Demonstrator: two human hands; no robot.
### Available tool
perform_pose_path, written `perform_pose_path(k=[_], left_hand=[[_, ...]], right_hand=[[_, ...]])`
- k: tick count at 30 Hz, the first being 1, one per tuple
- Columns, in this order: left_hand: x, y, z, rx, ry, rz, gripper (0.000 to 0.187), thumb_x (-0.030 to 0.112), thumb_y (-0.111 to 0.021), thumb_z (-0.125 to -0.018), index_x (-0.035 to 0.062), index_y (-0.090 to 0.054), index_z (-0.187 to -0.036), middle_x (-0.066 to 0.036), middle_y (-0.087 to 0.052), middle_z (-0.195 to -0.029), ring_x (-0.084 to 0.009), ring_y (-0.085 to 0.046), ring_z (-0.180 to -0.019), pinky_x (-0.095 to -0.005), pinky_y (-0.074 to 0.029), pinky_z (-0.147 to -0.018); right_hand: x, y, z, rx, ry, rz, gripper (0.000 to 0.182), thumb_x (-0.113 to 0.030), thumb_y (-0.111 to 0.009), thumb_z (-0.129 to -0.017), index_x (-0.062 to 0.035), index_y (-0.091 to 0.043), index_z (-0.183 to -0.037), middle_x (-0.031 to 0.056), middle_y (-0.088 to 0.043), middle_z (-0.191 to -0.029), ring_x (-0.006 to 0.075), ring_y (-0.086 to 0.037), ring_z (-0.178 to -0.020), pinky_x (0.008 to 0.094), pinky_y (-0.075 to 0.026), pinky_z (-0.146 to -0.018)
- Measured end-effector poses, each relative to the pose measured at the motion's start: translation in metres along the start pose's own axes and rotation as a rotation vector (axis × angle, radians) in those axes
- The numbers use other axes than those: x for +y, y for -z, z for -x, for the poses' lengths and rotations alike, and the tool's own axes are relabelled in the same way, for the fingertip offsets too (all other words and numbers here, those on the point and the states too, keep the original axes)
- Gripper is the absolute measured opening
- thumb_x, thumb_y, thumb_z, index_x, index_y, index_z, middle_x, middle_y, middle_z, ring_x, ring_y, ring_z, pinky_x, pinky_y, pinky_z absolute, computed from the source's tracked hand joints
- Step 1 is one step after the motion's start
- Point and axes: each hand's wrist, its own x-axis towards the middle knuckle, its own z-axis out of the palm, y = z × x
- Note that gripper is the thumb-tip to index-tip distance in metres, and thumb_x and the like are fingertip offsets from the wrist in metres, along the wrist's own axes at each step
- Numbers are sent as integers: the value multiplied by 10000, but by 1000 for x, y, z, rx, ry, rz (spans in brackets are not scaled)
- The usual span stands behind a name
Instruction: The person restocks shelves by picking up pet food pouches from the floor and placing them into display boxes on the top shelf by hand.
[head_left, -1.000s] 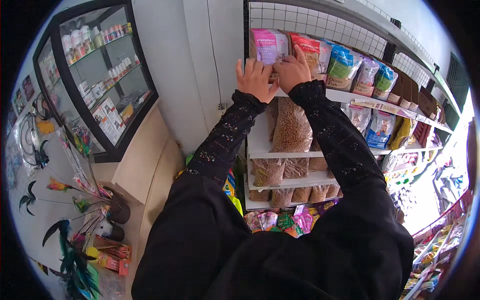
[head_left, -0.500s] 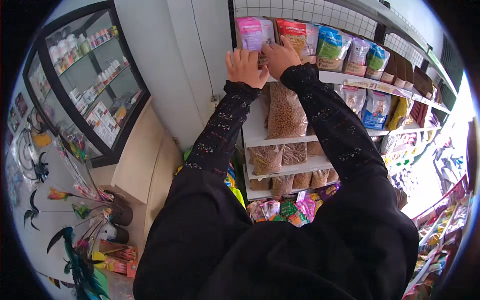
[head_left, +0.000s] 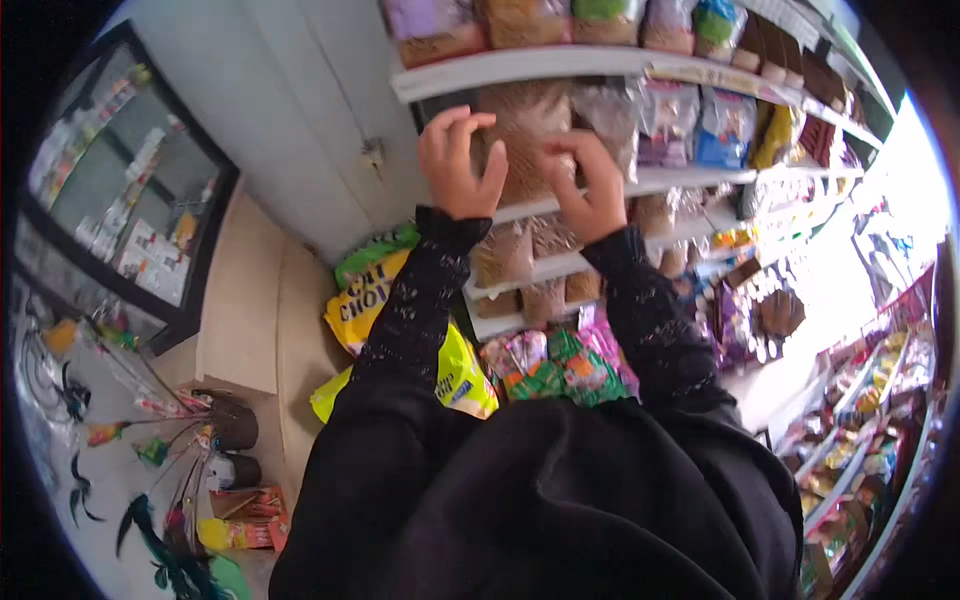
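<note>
My left hand is raised in front of the second shelf, its fingers curved and its thumb apart, with nothing in it. To its right my right hand hovers with bent, spread fingers and is likewise bare. Behind and between them stands a large clear bag of brown kibble, slightly blurred. A clear plastic bag sits just right of it, partly behind my right hand. Above, a row of pet food pouches, among them a purple one, lines the top shelf.
A glass cabinet stands at the left on a wooden base. Below my left arm lie yellow cat food bags. Colourful packets fill the bottom. More packed racks run along the right, and feather toys hang at lower left.
Both hands have left the pink and purple pouch on the top shelf and come down in front of the kibble bag, moving apart. The view has tilted downward.
</note>
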Motion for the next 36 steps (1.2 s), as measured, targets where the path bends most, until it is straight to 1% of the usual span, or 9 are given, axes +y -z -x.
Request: perform_pose_path(k=[2,4,6,8,12,15,17,24,36], left_hand=[[14,-10,59,-95,95,145,205,162,-580,-689,88,-577,-880,-99,-505,-980,-284,-479,-937,-405,-351,-815],[23,-29,104,-327,159,237,143,103,-568,-691,68,-583,-830,-109,-521,-940,-285,-510,-872,-368,-397,-750],[32,-43,146,-487,232,326,148,107,-563,-717,57,-581,-856,-115,-522,-910,-285,-509,-855,-358,-404,-747],[45,-56,186,-654,314,408,154,111,-557,-743,47,-580,-882,-120,-522,-881,-285,-508,-838,-348,-411,-743],[72,-88,261,-683,385,379,186,99,-563,-694,56,-563,-875,-110,-523,-831,-285,-521,-828,-352,-420,-721],[99,-106,323,-820,585,411,199,102,-567,-695,61,-558,-889,-95,-524,-767,-261,-535,-788,-341,-429,-708],[120,-115,359,-1084,724,475,183,108,-567,-702,61,-560,-879,-87,-526,-755,-242,-543,-735,-333,-439,-665],[179,-150,505,-1338,1040,517,157,149,-564,-731,62,-571,-862,-88,-553,-737,-227,-558,-645,-322,-455,-592],[181,-247,646,-1555,1123,457,145,136,-564,-747,68,-572,-874,-92,-570,-742,-206,-584,-650,-296,-470,-586]], right_hand=[[8,9,78,25,-535,-238,141,-94,-556,-799,-5,-568,-908,69,-586,-784,131,-554,-710,251,-442,-642],[50,13,180,61,-839,-215,186,-179,-563,-813,-3,-572,-874,60,-595,-703,113,-563,-654,260,-448,-605],[54,37,257,-70,-957,73,183,-188,-539,-834,-14,-580,-875,36,-595,-721,86,-550,-681,239,-441,-617],[45,62,312,-53,-1181,-61,188,-192,-519,-846,-22,-588,-883,35,-601,-726,97,-555,-677,242,-443,-625],[36,105,375,-34,-1425,-60,193,-190,-506,-850,-22,-592,-892,28,-599,-720,99,-552,-663,237,-439,-611],[44,129,422,10,-1531,-141,203,-192,-499,-854,-18,-593,-900,28,-598,-721,94,-547,-649,231,-438,-601],[57,146,449,30,-1599,-179,208,-192,-495,-856,-16,-594,-905,29,-598,-721,92,-544,-642,228,-437,-597],[124,203,544,122,-1985,-210,210,-209,-443,-888,-33,-555,-912,25,-579,-734,103,-539,-618,223,-431,-554],[265,186,736,385,-2196,-165,213,-188,-544,-827,-59,-511,-993,40,-595,-762,106,-546,-567,234,-424,-468]])
